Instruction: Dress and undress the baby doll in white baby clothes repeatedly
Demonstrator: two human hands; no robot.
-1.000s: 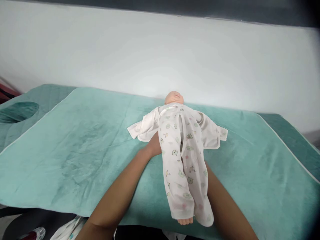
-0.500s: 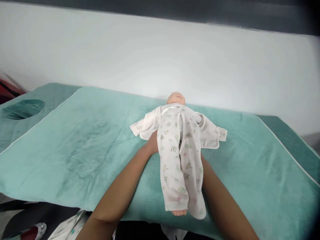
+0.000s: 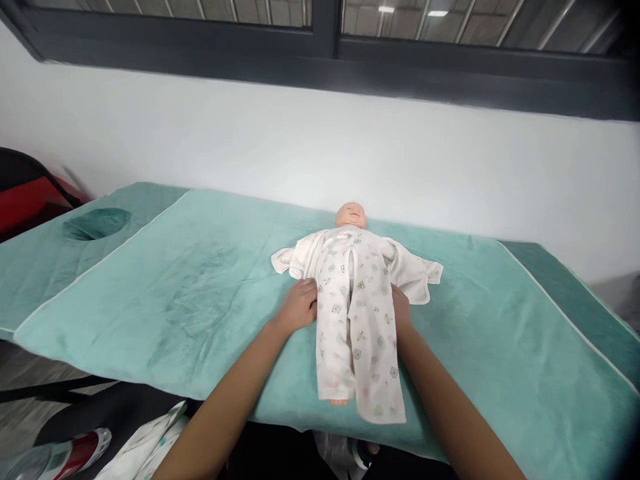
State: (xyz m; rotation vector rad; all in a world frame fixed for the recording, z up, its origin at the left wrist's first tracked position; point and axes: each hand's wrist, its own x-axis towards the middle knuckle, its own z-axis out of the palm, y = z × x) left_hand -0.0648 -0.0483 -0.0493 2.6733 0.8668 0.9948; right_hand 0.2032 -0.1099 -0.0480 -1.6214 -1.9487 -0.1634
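Currently doll (image 3: 353, 300) lies face-up, towel (image 3: 175, 293) beneath it. Your L hand (image 3: 299, 305) lies open at doll's hip; R hand (image 3: 400, 307) opposite, grip hidden, cannot tell. Both likely steady doll.

A small plastic baby doll (image 3: 350, 217) in a white printed romper (image 3: 356, 313) lay face up on a teal terry towel (image 3: 175, 287). The left hand (image 3: 299, 305) touched one side of it, and the right hand (image 3: 400, 303) touched the other side, partly hidden by the cloth.
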